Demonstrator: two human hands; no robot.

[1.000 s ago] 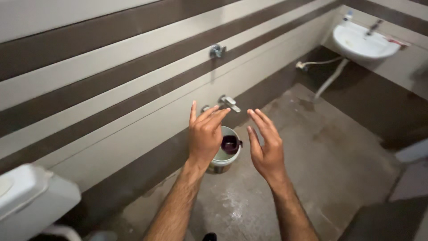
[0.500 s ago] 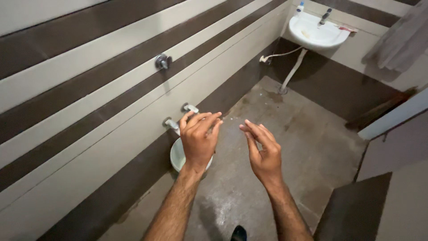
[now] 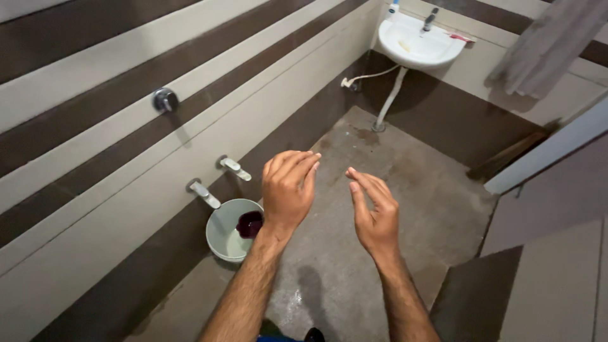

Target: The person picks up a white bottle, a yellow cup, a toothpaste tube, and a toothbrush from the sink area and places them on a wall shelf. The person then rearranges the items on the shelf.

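Observation:
My left hand (image 3: 288, 189) and my right hand (image 3: 375, 212) are raised side by side in mid-air over a wet concrete bathroom floor (image 3: 392, 190), palms turned toward each other. Both are empty, with fingers loosely curved and apart. Just left of and below my left hand stands a pale bucket (image 3: 223, 229) on the floor against the wall, with a dark maroon mug (image 3: 249, 223) inside it.
Two lever taps (image 3: 218, 177) and a round valve (image 3: 164, 100) stick out of the striped tiled wall above the bucket. A white washbasin (image 3: 415, 41) hangs at the far end. A grey cloth (image 3: 544, 44) hangs top right; a door (image 3: 557, 152) stands on the right.
The view has swung right and away from the wall: the bucket and taps slid left, the basin moved toward centre. My hands stayed raised and empty, fingers curling slightly.

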